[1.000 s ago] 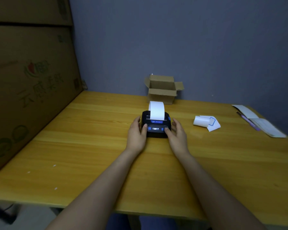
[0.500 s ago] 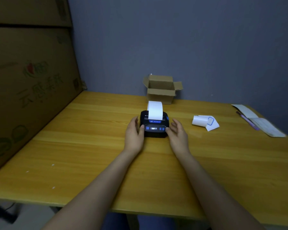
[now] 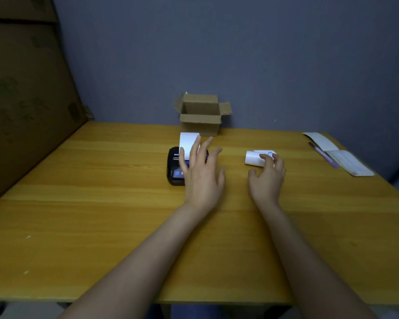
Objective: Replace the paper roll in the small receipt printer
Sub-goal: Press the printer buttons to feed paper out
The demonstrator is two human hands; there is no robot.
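The small black receipt printer (image 3: 173, 165) sits mid-table with a white paper strip (image 3: 187, 143) curling up out of its top. My left hand (image 3: 202, 171) hovers over the printer's right half with fingers spread, hiding that side. It holds nothing. To the right lies a white paper roll (image 3: 253, 158) with a loose tail bearing a blue mark. My right hand (image 3: 266, 178) is open just in front of this roll, with fingertips at or just over its near edge.
A small open cardboard box (image 3: 200, 117) stands behind the printer by the wall. Large cardboard boxes (image 3: 25, 107) line the table's left side. Papers (image 3: 339, 155) and a purple pen (image 3: 323, 154) lie at the far right corner.
Both hands have left the printer's sides. My left hand rose over the printer's right half, and my right hand moved right to the loose paper roll. The camera view shifted right.
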